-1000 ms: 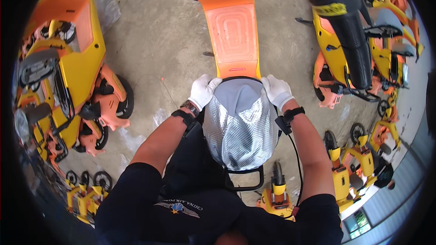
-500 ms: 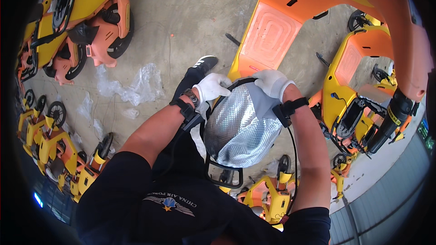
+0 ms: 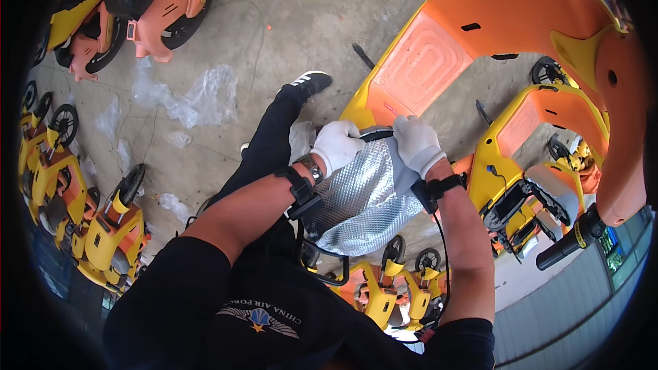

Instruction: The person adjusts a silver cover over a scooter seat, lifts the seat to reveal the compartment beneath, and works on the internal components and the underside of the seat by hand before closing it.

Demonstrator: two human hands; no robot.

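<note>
A silver quilted seat cover with a grey panel lies over the seat of a yellow and orange scooter. My left hand, in a white glove, has its fingers curled on the front left edge of the cover. On the grey panel's front edge, my right hand, gloved too, pinches the material. A dark strip of the edge shows between the two hands. The fingertips are partly hidden by the gloves' backs, and the seat underneath is covered.
Further scooters stand at the right, at the lower left and at the upper left. Crumpled clear plastic sheeting lies on the concrete floor. A black handlebar grip juts out at the right. My shoe is left of the footboard.
The view has shifted. My left hand has moved closer to the right along the cover's front edge, its fingers now curled in tighter. My right hand still grips the edge.
</note>
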